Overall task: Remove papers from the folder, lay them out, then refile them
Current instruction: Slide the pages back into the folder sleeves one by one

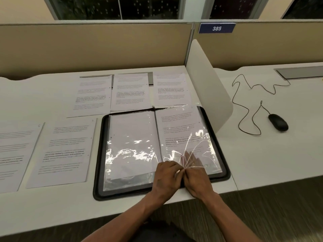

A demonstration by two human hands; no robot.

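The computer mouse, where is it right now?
In the head view, the black computer mouse sits on the neighbouring desk at the right, beyond the white divider panel, with its looping cable lying behind it.

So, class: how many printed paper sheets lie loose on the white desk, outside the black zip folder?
5. Three in a back row: left, middle, right. Two in front, left of the folder: one at the frame edge, one beside it. More may stay sleeved.
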